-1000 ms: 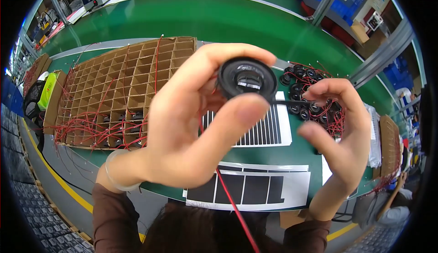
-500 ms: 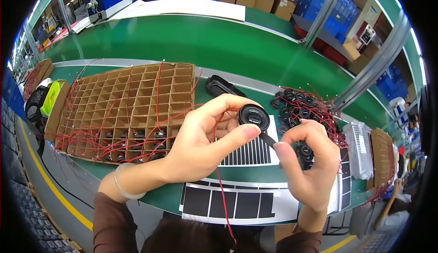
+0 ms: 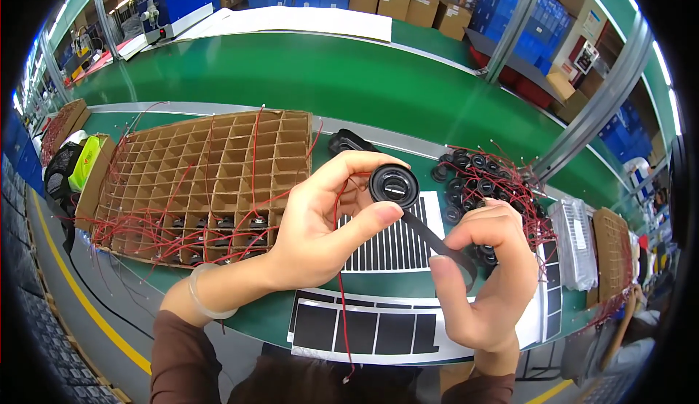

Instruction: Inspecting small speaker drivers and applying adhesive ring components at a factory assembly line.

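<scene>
Speaker: one round black speaker is held up over the green bench, face showing, its red wire hanging below.
Left grip: the left hand pinches the speaker at its rim between thumb and fingers.
Right grip: the right hand has its thumb and index finger curled around the black strip; whether they pinch it, I cannot tell.
Strip: it runs from the speaker's lower edge to the right hand, then bends in a loop.
Divider box: the cardboard box on the left is split into square cells; cells along its near side hold black speakers, and red wires spill over the dividers.
Far-left box: a smaller carton with red wires in it.
Right box: another carton at the bench's right end, red wires about it.
Clear pack: a see-through plastic pack stands just beside that carton.
Pile: loose speakers lie together with tangled wires beyond the right hand.
Sheets: a striped sheet lies below the held speaker; a black-panelled sheet lies nearer the body.
</scene>
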The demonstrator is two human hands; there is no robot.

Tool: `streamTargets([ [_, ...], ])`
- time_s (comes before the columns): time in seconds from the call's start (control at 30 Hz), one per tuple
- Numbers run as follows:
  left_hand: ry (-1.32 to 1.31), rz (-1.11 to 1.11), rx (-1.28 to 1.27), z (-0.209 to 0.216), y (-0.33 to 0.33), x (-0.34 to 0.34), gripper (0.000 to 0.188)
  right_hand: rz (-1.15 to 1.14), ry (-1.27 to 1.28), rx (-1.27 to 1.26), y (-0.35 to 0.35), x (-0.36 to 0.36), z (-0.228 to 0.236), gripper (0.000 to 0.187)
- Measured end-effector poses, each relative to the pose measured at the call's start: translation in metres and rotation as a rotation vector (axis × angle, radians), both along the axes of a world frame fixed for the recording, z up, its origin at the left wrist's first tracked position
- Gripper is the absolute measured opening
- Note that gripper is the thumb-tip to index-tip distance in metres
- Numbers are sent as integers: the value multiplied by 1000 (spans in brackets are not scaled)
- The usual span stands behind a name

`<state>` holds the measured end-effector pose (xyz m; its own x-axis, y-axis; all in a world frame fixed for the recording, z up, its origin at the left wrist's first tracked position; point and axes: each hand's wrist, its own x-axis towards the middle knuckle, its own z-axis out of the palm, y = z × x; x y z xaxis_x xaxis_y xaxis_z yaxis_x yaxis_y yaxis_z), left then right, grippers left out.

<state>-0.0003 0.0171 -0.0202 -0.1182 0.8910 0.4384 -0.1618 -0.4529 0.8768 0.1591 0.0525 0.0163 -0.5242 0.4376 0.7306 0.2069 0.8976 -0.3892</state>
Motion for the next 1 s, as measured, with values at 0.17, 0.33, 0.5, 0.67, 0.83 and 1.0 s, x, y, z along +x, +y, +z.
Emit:
streamTargets([
  [0.17,75,-11,9,3,-3,0,37,-45,32,12,5,5,-1,16],
  [0.33,142,5,60,2,-4,0,39,40,55,-94,8,8,-3,18],
  [0.5,198,12,101,4,-6,0,40,22,34,-149,0,6,-2,16],
  [0.67,111,34,57,7,-7,1,42,58,-23,-40,1,6,-2,14],
  [0.83,81,-10,7,11,-10,5,46,47,17,-69,4,9,-1,15],
  [1.0,77,-82,-12,8,-10,6,53,86,52,-152,10,8,-4,18],
])
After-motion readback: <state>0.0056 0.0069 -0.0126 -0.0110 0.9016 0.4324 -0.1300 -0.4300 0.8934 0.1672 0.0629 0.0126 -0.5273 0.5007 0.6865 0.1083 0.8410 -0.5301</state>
